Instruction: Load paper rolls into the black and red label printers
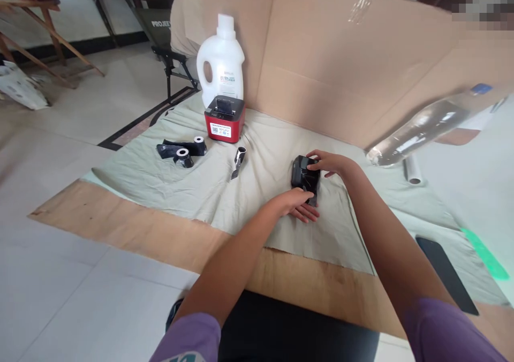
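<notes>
Both hands on a black device at centre frame.
Left hand (pixel 299 204) lies flat-fingered against the device (pixel 305 177); right hand (pixel 327 163) grips its top. Red printer (pixel 224 120), rolls (pixel 183 157) and jug (pixel 220 62) sit untouched, upper left.

Printer (pixel 224 119) before jug (pixel 220 60); rolls (pixel 182 151) left, on cloth (pixel 160 174).
</notes>
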{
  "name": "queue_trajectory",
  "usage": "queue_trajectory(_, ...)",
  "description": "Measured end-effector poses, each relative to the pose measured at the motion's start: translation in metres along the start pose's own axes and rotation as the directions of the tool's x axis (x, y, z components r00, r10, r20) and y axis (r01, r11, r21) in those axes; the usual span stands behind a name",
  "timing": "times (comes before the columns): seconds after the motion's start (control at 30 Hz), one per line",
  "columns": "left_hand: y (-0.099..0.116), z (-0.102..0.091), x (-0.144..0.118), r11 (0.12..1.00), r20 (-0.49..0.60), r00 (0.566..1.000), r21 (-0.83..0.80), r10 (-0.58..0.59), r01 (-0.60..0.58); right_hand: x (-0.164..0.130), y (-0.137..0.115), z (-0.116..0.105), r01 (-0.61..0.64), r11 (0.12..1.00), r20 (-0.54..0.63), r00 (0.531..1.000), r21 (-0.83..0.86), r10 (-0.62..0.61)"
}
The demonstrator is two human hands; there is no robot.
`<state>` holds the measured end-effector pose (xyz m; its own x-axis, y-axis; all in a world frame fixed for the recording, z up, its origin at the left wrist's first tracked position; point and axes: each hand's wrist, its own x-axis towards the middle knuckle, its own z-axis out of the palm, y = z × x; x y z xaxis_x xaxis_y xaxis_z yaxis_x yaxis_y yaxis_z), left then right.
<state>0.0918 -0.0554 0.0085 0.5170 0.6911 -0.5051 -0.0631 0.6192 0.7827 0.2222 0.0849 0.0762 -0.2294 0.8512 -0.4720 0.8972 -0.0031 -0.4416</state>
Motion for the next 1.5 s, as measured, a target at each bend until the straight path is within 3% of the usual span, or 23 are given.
queue_trajectory(0.27,0.0,0.006,-0.004,1.0,-0.044,0.999,0.013,0.019,-0.018,-0.007,-0.009,-0.006,-0.147,0.988,0.063,0.988,0.044,0.144)
queue_trajectory(0.53,-0.003,0.003,0.002,0.999,-0.01,0.999,0.019,0.043,-0.043,-0.012,0.024,0.014,-0.136,0.908,0.031,0.99,0.395,0.135)
queue_trajectory(0.73,-0.004,0.0,0.005,0.999,0.009,0.999,0.016,0.045,-0.046,-0.006,0.043,0.023,-0.101,0.863,0.056,0.995,0.495,0.084)
queue_trajectory(1.03,-0.004,0.001,0.003,0.999,0.004,0.999,0.015,0.05,-0.05,-0.025,0.058,0.017,-0.084,0.646,0.064,0.996,0.759,0.054)
queue_trajectory(1.1,-0.004,0.002,0.003,0.999,-0.008,0.999,0.013,0.043,-0.043,-0.03,0.053,0.021,-0.067,0.685,0.039,0.998,0.725,0.056)
queue_trajectory(1.17,-0.005,0.003,0.004,0.999,-0.022,0.999,0.014,0.04,-0.039,-0.032,0.041,0.03,-0.039,0.789,-0.015,0.998,0.613,0.061)
queue_trajectory(1.3,-0.007,0.006,0.004,0.998,-0.07,0.997,0.038,0.043,-0.041,-0.031,0.0,0.063,-0.041,0.988,-0.269,0.96,0.15,0.081)
queue_trajectory(1.4,-0.009,0.01,0.003,0.994,-0.102,0.992,0.088,0.073,-0.064,-0.03,-0.014,0.076,-0.097,0.995,-0.376,0.924,-0.037,0.076)
queue_trajectory(1.5,-0.01,0.014,0.001,0.987,-0.096,0.992,0.151,0.078,-0.063,-0.031,0.011,0.059,0.011,1.0,-0.391,0.92,-0.024,-0.02)
